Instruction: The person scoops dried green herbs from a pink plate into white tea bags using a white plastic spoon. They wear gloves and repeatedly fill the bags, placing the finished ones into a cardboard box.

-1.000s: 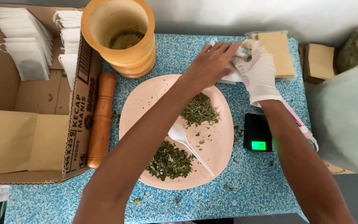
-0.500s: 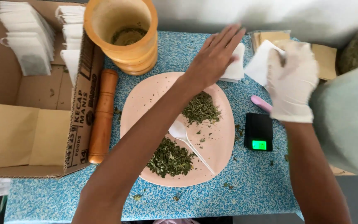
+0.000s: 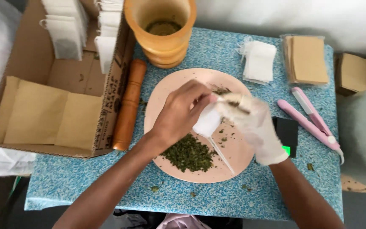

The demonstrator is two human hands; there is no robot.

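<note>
Blue speckled worktop (image 3: 234, 199) against a pale wall, seen from above. Small white filter bag (image 3: 207, 121) is held just over the middle of the pink plate (image 3: 166, 91), pinched at its upper edge by the bare left hand (image 3: 178, 114), fingers closed on it. Gloved right hand (image 3: 253, 123) meets it from the right, fingers at the bag mouth; motion blur, so cannot tell whether they grip it or only touch. Bag looks thin, limp and very light, probably tears or creases easily; best held by the top rim, both sides, to keep the mouth open. Under it: white plastic spoon (image 3: 221, 154) on the plate, pile of chopped green leaves (image 3: 189, 154) toward the near edge, drier herb bits (image 3: 222, 90) toward the far edge. Outward: stack of empty bags (image 3: 258, 62) and brown envelopes (image 3: 308, 59) at the far right, pink sealer (image 3: 310, 121), black scale (image 3: 288, 133), wooden mortar (image 3: 162, 32) and pestle (image 3: 128, 106) far left, cardboard box (image 3: 34, 110) off the left edge.
</note>
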